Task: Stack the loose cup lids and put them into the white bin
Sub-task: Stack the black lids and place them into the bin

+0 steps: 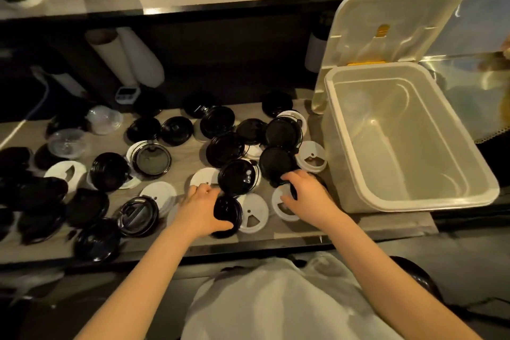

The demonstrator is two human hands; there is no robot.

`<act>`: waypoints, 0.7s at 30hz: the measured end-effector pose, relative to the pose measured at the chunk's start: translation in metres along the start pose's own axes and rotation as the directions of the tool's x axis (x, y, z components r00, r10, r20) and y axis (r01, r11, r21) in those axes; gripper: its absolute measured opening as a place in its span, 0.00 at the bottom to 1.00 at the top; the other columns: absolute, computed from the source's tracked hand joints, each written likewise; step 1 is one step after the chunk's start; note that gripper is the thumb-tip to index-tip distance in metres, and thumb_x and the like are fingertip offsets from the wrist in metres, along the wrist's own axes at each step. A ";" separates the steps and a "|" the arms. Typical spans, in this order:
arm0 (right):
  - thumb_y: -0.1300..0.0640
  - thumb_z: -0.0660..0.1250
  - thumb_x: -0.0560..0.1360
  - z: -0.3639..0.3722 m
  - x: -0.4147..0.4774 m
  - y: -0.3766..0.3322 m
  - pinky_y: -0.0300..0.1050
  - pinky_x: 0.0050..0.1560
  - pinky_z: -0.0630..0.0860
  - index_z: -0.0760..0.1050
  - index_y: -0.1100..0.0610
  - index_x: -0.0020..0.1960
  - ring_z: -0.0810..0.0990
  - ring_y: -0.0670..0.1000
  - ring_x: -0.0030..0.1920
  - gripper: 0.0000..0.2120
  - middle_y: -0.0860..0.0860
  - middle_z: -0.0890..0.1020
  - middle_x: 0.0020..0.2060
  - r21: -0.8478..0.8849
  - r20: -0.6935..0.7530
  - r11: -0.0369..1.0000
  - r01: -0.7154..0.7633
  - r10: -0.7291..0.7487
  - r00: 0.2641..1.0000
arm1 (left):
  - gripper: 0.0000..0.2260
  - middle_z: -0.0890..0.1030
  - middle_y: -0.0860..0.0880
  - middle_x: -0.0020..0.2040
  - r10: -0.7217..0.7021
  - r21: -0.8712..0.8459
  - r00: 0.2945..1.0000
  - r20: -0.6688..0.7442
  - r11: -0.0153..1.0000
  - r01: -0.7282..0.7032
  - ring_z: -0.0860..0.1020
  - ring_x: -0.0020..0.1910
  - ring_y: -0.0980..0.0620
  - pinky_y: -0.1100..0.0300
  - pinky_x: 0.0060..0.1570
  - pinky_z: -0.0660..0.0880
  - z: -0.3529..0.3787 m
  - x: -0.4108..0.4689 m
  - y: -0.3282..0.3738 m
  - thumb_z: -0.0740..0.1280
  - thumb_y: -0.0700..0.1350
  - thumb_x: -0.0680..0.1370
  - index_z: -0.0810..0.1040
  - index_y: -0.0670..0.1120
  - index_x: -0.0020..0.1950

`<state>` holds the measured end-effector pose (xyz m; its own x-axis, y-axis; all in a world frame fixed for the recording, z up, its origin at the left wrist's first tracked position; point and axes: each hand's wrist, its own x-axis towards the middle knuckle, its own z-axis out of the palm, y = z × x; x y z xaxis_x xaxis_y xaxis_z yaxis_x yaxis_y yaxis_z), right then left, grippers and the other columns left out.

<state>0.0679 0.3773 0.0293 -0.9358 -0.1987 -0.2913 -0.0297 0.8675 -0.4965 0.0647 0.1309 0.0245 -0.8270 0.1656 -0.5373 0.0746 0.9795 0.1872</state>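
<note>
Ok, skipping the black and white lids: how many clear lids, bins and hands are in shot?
Clear lids: 2
White bin: 1
Hands: 2, left hand and right hand, each gripping a black lid
Total: 5

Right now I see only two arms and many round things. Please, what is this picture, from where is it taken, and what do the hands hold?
No machine: a person works with bare hands. The single camera sits on the head, looking down. Black, white and clear lids lie loose on the counter. The left hand grips a black lid; the right hand grips the edge of a second black lid. The white bin stands open at the right.
</note>
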 end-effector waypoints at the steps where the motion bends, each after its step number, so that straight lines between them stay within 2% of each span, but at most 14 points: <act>1: 0.54 0.65 0.76 0.007 -0.002 0.000 0.48 0.58 0.72 0.67 0.55 0.69 0.70 0.55 0.63 0.22 0.53 0.71 0.64 -0.011 0.014 1.000 -0.007 0.007 1.000 | 0.40 0.62 0.49 0.68 -0.009 0.008 1.000 0.008 1.000 0.009 0.57 0.70 0.46 0.50 0.69 0.60 0.005 -0.002 -0.001 0.70 0.62 0.67 0.58 0.51 0.74; 3: 0.53 0.65 0.76 0.020 -0.005 -0.004 0.50 0.56 0.73 0.69 0.56 0.67 0.71 0.56 0.61 0.20 0.54 0.73 0.61 -0.035 0.012 0.999 0.025 -0.024 1.000 | 0.42 0.61 0.49 0.66 -0.014 0.018 1.000 -0.001 1.000 0.014 0.57 0.68 0.47 0.51 0.68 0.61 0.015 -0.003 -0.003 0.71 0.63 0.66 0.58 0.51 0.74; 6: 0.51 0.65 0.75 0.040 -0.007 -0.019 0.52 0.60 0.69 0.69 0.56 0.66 0.69 0.56 0.63 0.21 0.53 0.73 0.61 -0.124 -0.010 0.988 0.094 -0.096 0.995 | 0.41 0.59 0.48 0.66 -0.003 0.051 0.999 -0.047 0.999 0.005 0.57 0.67 0.47 0.53 0.66 0.60 0.022 -0.003 -0.003 0.71 0.63 0.66 0.59 0.49 0.73; 12: 0.46 0.65 0.74 0.063 -0.002 -0.033 0.51 0.69 0.60 0.60 0.54 0.73 0.62 0.55 0.70 0.32 0.53 0.67 0.69 -0.201 0.100 0.967 0.156 -0.139 0.985 | 0.37 0.57 0.49 0.69 0.043 -0.001 0.987 -0.152 0.999 -0.044 0.56 0.68 0.47 0.54 0.66 0.59 0.026 -0.005 -0.006 0.71 0.61 0.66 0.63 0.48 0.69; 17: 0.50 0.65 0.75 0.074 -0.005 -0.028 0.51 0.73 0.51 0.55 0.53 0.75 0.58 0.54 0.73 0.33 0.52 0.61 0.73 -0.203 0.128 0.972 0.118 -0.093 0.987 | 0.37 0.61 0.50 0.67 0.065 -0.056 0.960 -0.273 0.995 -0.083 0.58 0.66 0.49 0.56 0.63 0.63 0.019 -0.011 -0.009 0.71 0.61 0.66 0.63 0.47 0.67; 19: 0.53 0.65 0.75 0.075 -0.005 -0.028 0.51 0.73 0.52 0.57 0.54 0.75 0.59 0.54 0.73 0.31 0.53 0.62 0.72 -0.169 0.118 0.979 0.114 -0.095 0.989 | 0.36 0.65 0.50 0.65 0.077 -0.098 0.950 -0.304 0.989 -0.112 0.61 0.65 0.50 0.57 0.61 0.64 0.009 -0.013 -0.005 0.72 0.61 0.65 0.64 0.47 0.65; 21: 0.55 0.65 0.74 0.073 -0.005 -0.026 0.51 0.69 0.62 0.64 0.57 0.71 0.65 0.57 0.69 0.27 0.55 0.69 0.68 -0.056 0.055 0.992 0.115 -0.112 0.992 | 0.36 0.68 0.49 0.63 0.073 -0.179 0.951 -0.301 0.975 -0.131 0.65 0.64 0.49 0.56 0.59 0.66 -0.003 -0.012 0.003 0.74 0.60 0.65 0.64 0.46 0.65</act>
<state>0.0992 0.3230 -0.0157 -0.9059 -0.3192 -0.2783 -0.1568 0.8633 -0.4797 0.0738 0.1314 0.0339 -0.9487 0.1940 -0.2495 0.0813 0.9127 0.4004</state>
